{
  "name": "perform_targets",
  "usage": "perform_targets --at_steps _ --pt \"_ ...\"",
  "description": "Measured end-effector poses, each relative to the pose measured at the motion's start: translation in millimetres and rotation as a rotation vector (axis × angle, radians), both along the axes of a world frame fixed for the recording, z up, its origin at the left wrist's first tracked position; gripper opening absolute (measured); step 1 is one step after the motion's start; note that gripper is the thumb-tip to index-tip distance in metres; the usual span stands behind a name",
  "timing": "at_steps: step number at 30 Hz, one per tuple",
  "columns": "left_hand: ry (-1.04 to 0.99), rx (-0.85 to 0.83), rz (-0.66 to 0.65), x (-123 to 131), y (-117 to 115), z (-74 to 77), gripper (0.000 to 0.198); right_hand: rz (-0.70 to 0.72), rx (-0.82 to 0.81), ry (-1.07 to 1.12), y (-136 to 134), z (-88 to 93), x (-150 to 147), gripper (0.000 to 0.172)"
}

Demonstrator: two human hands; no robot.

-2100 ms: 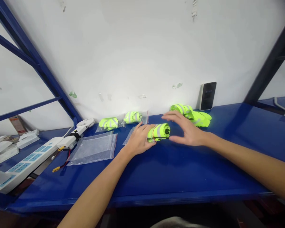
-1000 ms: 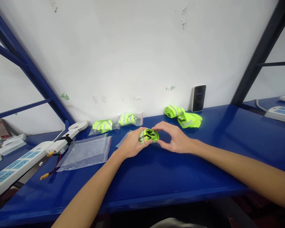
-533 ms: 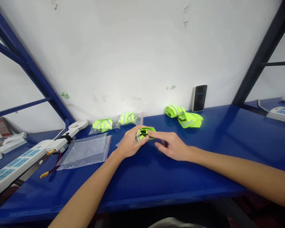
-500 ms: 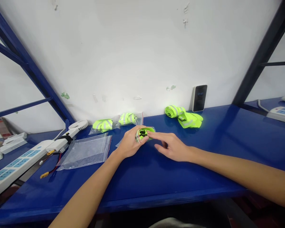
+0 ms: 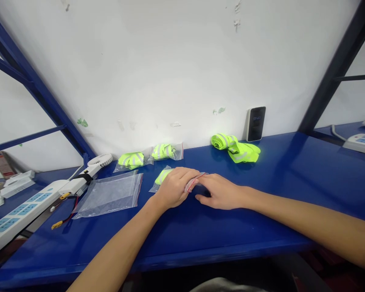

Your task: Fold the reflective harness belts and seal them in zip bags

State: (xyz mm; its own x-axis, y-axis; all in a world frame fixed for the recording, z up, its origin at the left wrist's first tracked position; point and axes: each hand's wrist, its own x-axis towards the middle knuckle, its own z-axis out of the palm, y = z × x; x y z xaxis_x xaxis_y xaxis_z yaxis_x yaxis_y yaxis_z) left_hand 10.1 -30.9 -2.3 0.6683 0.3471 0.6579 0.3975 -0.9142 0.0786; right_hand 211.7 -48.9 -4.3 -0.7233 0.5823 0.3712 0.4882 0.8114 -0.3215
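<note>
My left hand [image 5: 177, 186] is closed around a clear zip bag [image 5: 191, 185] with a red seal line at its mouth. Inside it, a neon-yellow reflective bundle [image 5: 163, 176] shows past my knuckles; the rest is covered by the hand. My right hand [image 5: 220, 191] meets the bag's mouth from the right, index fingertip hidden at the opening, thumb held apart below. Behind my hands lie two more bagged neon bundles, one on the left [image 5: 131, 159] and one nearer the middle [image 5: 163, 151]. Flat clear zip bags [image 5: 109, 194] rest to the left.
Unbagged neon reflective straps [image 5: 235, 148] lie by the wall, near an upright device with a dark screen [image 5: 256, 124]. On the left are a white handheld fan [image 5: 100, 159], a cable with yellow connectors [image 5: 57, 224] and a power strip [image 5: 21, 211]. Blue posts frame the blue table [image 5: 219, 239].
My left hand has turned the bag so its mouth faces right, hiding the black part seen inside before. The right index finger has shifted from pointing into the bag to the mouth's edge.
</note>
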Motion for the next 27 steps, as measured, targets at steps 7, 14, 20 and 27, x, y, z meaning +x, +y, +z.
perform_targets --at_steps 7,14,20,27 --pt "-0.557 -0.12 0.119 3 -2 23.3 0.046 -0.066 0.368 0.538 12 5.7 12 0.056" --pt "-0.979 -0.702 0.083 13 4 31.1 0.048 -0.013 -0.247 0.7 18 30.8 17 0.042" --pt "-1.024 -0.826 -0.06 11 11 26.6 0.049 0.078 -0.503 0.799 13 21.7 1 0.033" --pt "-0.879 -0.344 0.171 10 1 21.3 0.028 -0.103 -0.147 0.77 15 20.8 5 0.019"
